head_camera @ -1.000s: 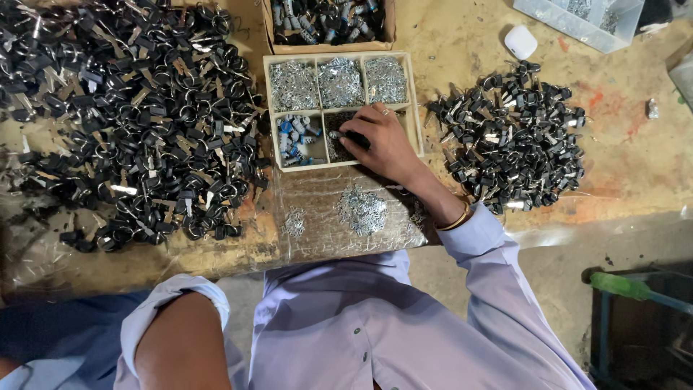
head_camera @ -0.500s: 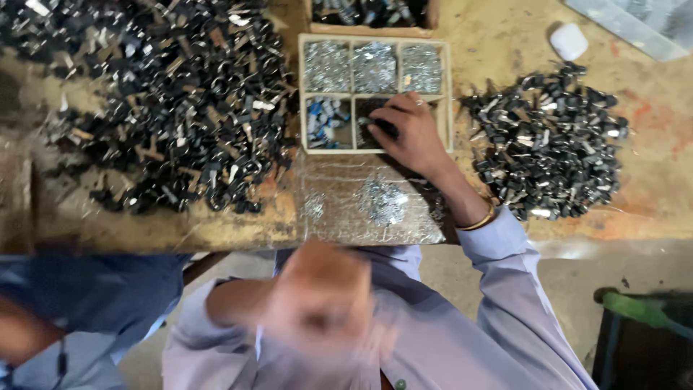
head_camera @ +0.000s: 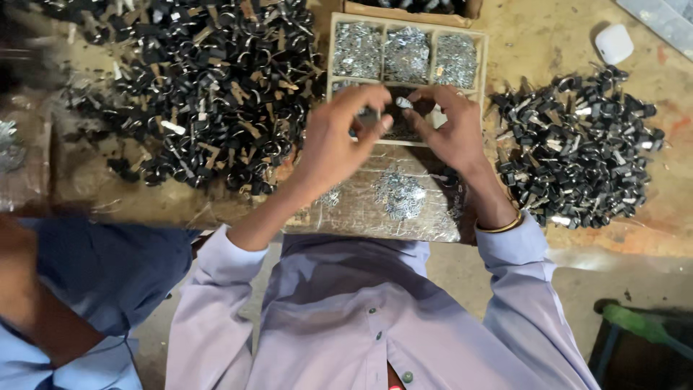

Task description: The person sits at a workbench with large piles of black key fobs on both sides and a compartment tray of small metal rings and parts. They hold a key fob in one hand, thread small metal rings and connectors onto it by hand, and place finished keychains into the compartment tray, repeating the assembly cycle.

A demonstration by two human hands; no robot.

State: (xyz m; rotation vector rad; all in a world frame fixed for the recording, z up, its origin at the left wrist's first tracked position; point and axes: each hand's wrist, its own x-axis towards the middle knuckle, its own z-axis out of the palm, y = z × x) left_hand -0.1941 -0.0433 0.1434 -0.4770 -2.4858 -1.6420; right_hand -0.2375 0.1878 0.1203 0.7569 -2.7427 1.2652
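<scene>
My right hand (head_camera: 449, 130) hovers over the lower row of a wooden compartment tray (head_camera: 481, 65) and pinches a small silvery metal piece (head_camera: 404, 103) between thumb and fingertips. My left hand (head_camera: 339, 141) has come up beside it, fingers curled toward the same piece, the fingertips almost meeting my right hand's. Whether the left hand touches the piece is unclear through blur. The tray's top row holds three heaps of small silver parts (head_camera: 393, 52). A clear plastic bag of silver parts (head_camera: 397, 195) lies just below my hands.
A large heap of black metal parts (head_camera: 195, 87) fills the bench on the left; a smaller heap (head_camera: 577, 152) lies to the right. A white rounded object (head_camera: 613, 43) sits at top right. Another person in a blue shirt (head_camera: 79, 282) is at lower left.
My left hand rose from my lap to the tray and met my right hand. My right hand lifted out of the lower compartment holding a small silver piece.
</scene>
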